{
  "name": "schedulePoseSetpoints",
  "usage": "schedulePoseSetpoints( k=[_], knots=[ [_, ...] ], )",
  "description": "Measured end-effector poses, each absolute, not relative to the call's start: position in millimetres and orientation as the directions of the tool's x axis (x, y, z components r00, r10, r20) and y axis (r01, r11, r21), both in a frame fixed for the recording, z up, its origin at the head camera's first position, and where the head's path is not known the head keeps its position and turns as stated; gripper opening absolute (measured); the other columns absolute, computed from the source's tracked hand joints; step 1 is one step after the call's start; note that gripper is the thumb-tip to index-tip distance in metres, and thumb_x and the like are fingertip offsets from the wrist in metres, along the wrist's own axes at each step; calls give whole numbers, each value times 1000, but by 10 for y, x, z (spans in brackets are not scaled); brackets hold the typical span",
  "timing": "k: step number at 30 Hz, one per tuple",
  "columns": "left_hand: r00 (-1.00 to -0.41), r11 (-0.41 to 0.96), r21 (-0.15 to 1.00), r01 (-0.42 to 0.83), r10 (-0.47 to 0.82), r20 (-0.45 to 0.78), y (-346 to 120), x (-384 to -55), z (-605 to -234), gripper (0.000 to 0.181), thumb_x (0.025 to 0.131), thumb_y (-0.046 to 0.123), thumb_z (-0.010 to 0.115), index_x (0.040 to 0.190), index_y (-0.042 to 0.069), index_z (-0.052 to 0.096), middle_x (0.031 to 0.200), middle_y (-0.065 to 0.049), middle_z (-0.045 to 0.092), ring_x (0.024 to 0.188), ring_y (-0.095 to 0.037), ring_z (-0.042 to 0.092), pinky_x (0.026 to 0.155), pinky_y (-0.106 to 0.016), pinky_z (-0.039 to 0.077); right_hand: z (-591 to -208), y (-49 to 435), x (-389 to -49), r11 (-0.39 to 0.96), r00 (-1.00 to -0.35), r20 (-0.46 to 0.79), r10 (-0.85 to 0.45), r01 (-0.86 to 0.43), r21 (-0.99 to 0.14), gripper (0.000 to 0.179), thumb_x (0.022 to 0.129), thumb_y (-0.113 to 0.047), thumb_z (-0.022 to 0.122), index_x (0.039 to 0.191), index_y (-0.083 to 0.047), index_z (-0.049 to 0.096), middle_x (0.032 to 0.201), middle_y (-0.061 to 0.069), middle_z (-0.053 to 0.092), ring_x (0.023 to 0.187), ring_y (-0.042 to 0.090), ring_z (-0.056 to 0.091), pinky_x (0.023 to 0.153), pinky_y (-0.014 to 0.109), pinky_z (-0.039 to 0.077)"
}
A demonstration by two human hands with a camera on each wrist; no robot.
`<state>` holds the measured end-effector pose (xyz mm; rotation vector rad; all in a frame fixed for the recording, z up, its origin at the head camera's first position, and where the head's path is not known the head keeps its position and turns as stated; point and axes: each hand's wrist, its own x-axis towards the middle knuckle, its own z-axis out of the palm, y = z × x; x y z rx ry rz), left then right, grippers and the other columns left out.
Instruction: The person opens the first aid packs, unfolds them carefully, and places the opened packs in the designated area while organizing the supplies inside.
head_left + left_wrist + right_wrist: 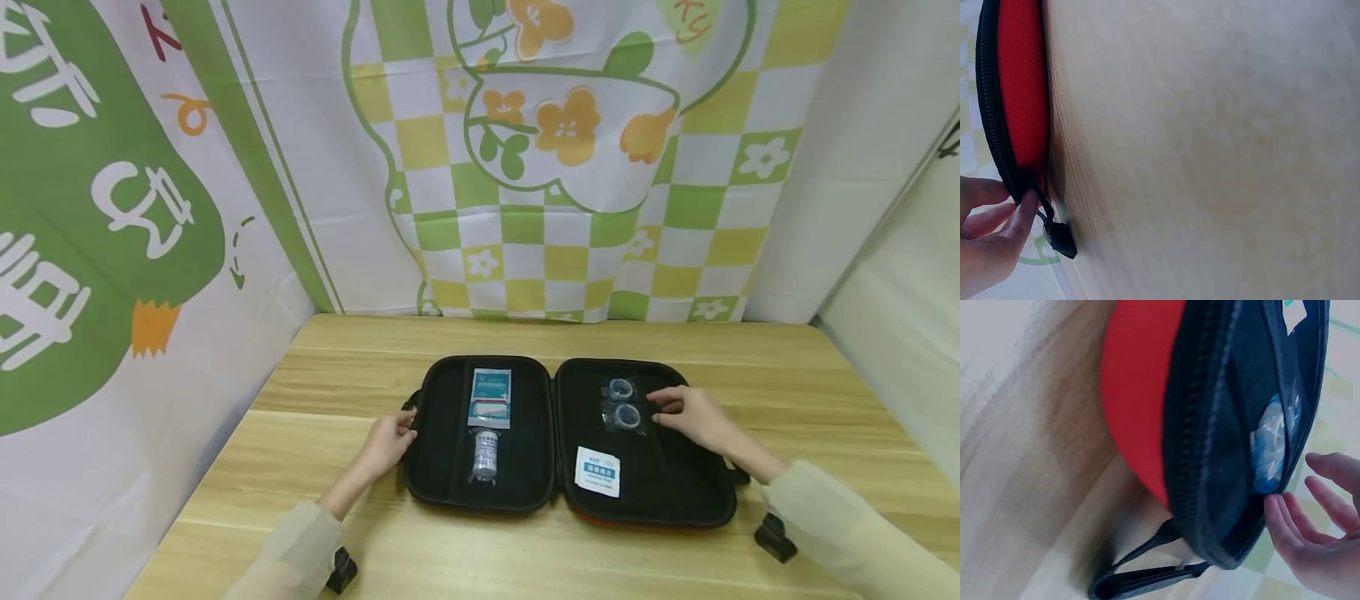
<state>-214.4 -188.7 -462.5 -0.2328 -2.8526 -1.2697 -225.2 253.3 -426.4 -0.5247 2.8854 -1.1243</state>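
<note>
A zippered case (506, 492) lies spread flat, black inside and red outside. At its left edge my left hand (388, 440) pinches the rim, beside the zipper pull (1060, 239). Over the right half, my right hand (696, 414) has loosely bent fingers and holds nothing, close to two blue tape rolls in clear wrappers, an upper roll (621, 388) and a lower roll (627, 417). A white-and-blue pad packet (597, 472) lies lower in that half. The left half holds a teal packet (491, 387) above a wrapped white bottle (486, 455).
The case rests on a wooden table (450, 558). Behind it hangs a patterned green, white and yellow curtain (525, 250). A black strap handle (1147, 575) sticks out from the case's right side.
</note>
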Motion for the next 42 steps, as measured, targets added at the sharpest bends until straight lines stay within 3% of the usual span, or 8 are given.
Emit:
schedulePoseSetpoints(
  k=[4, 11, 16, 25, 36, 42],
  knots=[
    [-989, 656, 741, 141, 131, 73, -1882, -2150, -4610, 33, 80, -9, 55, 113, -16, 51, 95, -23, 59, 82, -29, 60, 64, -30, 51, -4202, 2450, -2205, 704, -934, 176, -312, -351, -617, 27, 76, 1, 63, 101, 10, 61, 97, 25, 56, 86, 37, 57, 69, 43, 50],
    [-988, 669, 730, 145, 136, 71, -1887, -2152, -4595, 34, 81, -8, 55, 114, -15, 50, 95, -23, 59, 82, -29, 59, 64, -30, 51, -4178, 2329, -2161, 685, -917, 164, -364, -383, -620, 26, 75, 0, 63, 99, 7, 62, 94, 18, 58, 85, 32, 57, 66, 34, 51],
    [-989, 671, 727, 142, 133, 70, -1885, -2147, -4594, 34, 81, -8, 55, 114, -16, 50, 94, -23, 59, 82, -29, 59, 64, -30, 51, -4194, 2262, -2124, 665, -886, 151, -438, -432, -609, 26, 74, -4, 68, 98, 6, 64, 93, 15, 61, 83, 28, 58, 67, 36, 50],
    [-990, 673, 728, 130, 131, 56, -1878, -2138, -4603, 34, 81, -8, 55, 114, -15, 50, 95, -23, 59, 83, -29, 60, 65, -31, 51, -4232, 2113, -2086, 625, -824, 70, -562, -479, -616, 31, 71, -9, 71, 98, 5, 63, 94, 14, 63, 81, 25, 59, 65, 31, 51],
    [-990, 673, 727, 134, 130, 62, -1882, -2133, -4608, 34, 81, -8, 55, 114, -15, 51, 95, -24, 59, 82, -30, 60, 65, -31, 51, -4277, 1981, -2061, 662, -796, -30, -605, -481, -574, 40, 65, -13, 76, 100, 2, 64, 96, 10, 62, 81, 20, 56, 66, 29, 49],
    [-988, 680, 719, 145, 138, 69, -1884, -2132, -4613, 33, 81, -8, 55, 113, -16, 51, 95, -24, 59, 82, -30, 60, 65, -31, 51, -4309, 1943, -2054, 652, -780, -35, -624, -496, -573, 47, 62, -16, 78, 102, 3, 62, 89, 7, 60, 78, 19, 55, 65, 27, 48]
  ],
)
